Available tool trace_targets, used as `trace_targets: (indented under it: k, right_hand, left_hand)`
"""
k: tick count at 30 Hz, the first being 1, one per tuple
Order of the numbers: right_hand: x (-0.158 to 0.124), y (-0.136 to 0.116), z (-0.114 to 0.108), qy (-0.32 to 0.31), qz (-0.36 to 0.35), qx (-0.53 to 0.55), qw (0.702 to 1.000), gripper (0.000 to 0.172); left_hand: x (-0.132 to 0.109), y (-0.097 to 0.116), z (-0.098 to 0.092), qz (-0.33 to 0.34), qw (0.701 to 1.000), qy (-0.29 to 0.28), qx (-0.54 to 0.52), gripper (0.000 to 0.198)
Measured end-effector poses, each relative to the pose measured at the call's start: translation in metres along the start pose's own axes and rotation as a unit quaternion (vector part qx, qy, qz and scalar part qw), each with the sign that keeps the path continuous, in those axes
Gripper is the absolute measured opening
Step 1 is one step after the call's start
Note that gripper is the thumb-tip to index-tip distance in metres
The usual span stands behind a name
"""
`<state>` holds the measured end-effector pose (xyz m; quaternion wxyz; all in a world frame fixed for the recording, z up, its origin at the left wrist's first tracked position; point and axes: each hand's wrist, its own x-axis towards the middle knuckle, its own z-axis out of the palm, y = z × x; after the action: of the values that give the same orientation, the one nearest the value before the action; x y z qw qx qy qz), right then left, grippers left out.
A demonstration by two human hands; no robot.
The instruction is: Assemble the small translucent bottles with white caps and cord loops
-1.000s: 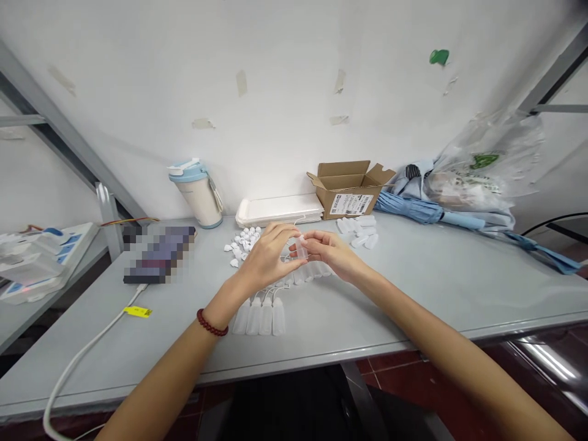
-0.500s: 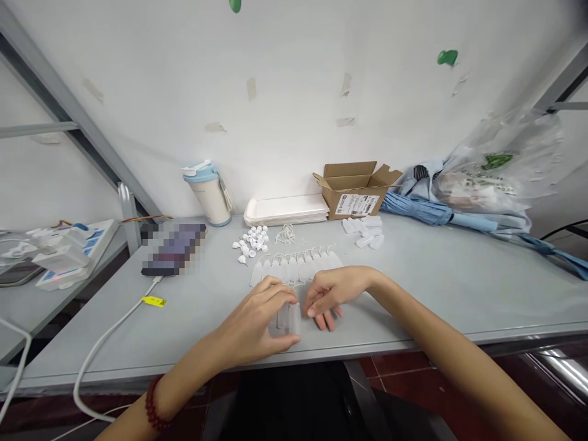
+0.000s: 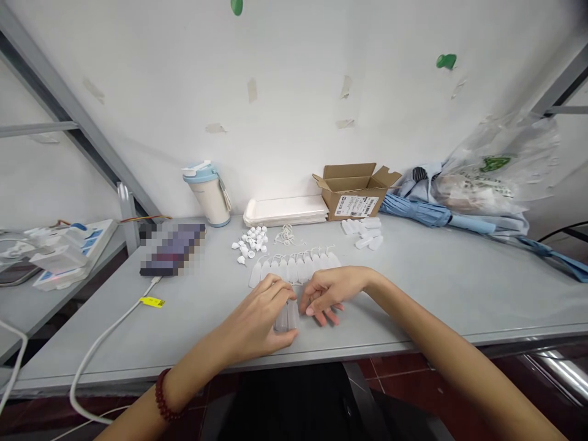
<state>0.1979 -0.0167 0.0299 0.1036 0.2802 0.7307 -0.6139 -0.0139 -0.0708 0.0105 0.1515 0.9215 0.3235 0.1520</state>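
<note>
My left hand [image 3: 260,318] rests on the grey table [image 3: 436,288] near its front edge, fingers curled round a few small translucent plastic bottles [image 3: 285,317] lying side by side. My right hand [image 3: 327,292] lies just right of them, fingers bent, fingertips touching the bottles. Behind both hands a row of several more small bottles [image 3: 296,268] with white strings lies on the table. A heap of small white caps [image 3: 250,241] sits further back on the left, a loose string [image 3: 287,234] beside it.
A blue-lidded tumbler [image 3: 209,193], stacked white trays [image 3: 285,210] and an open cardboard box [image 3: 353,190] stand by the wall. More bottles [image 3: 365,231] lie before the box. A blue umbrella [image 3: 422,211] and plastic bag [image 3: 498,165] fill the right; a phone [image 3: 172,248] with white cable [image 3: 105,343] lies left.
Both hands came down from mid-air, where they held one bottle, to the table's front edge. The left hand now gathers the bottles lying there and has shifted slightly forward.
</note>
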Motion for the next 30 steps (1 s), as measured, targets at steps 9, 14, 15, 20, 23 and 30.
trace_targets:
  k: [9, 14, 15, 20, 23, 30]
  right_hand:
    - [-0.007, 0.003, -0.008, 0.002, -0.003, 0.001, 1.0, 0.035]
    - [-0.032, 0.008, -0.027, 0.113, -0.02, 0.016, 0.993, 0.031]
    - [-0.037, 0.011, -0.031, 0.15, -0.021, 0.017, 0.988, 0.03]
    - [-0.058, 0.029, -0.049, 0.374, 0.018, -0.038, 0.927, 0.022]
    - [-0.058, 0.045, -0.059, 0.521, 0.089, -0.162, 0.833, 0.016]
    - [-0.046, 0.073, -0.074, 0.621, 0.158, -0.357, 0.679, 0.033]
  left_hand:
    - [0.006, -0.006, -0.009, 0.0, 1.0, 0.027, -0.004, 0.032]
    - [0.038, -0.042, -0.02, -0.047, 0.993, 0.099, 0.033, 0.02]
    - [0.046, -0.052, -0.021, -0.051, 0.992, 0.104, 0.048, 0.019]
    - [0.088, -0.087, -0.02, -0.078, 0.989, 0.095, 0.076, 0.019]
    - [0.1, -0.093, -0.016, -0.06, 0.993, 0.066, 0.078, 0.024]
    - [0.099, -0.103, -0.003, -0.038, 0.993, 0.063, 0.089, 0.033]
